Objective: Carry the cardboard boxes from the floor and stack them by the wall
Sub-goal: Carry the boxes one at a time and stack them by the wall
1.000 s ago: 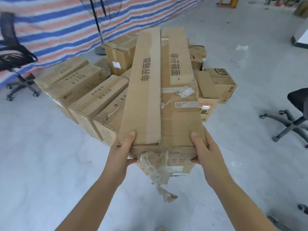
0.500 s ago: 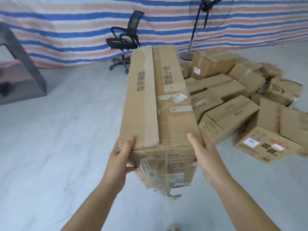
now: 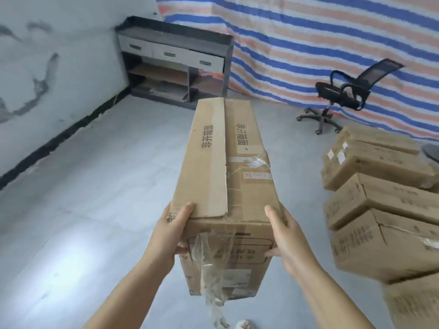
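I carry a long brown cardboard box lengthwise in front of me, above the grey floor. Black printed characters and torn clear tape mark its top, and loose tape hangs from its near end. My left hand grips the near left corner, thumb on the top flap. My right hand grips the near right corner, thumb on top, fingers curled round the end face. Several other cardboard boxes lie in a pile on the floor at the right. The white wall runs along the left.
A grey cabinet with drawers and shelves stands in the far corner against the wall. A black office chair stands before the striped tarp at the back right. Bare grey floor lies between me and the wall.
My view has swung left with the box held the same way. The box pile has slid to the right edge, and the white wall and cabinet have come into sight.
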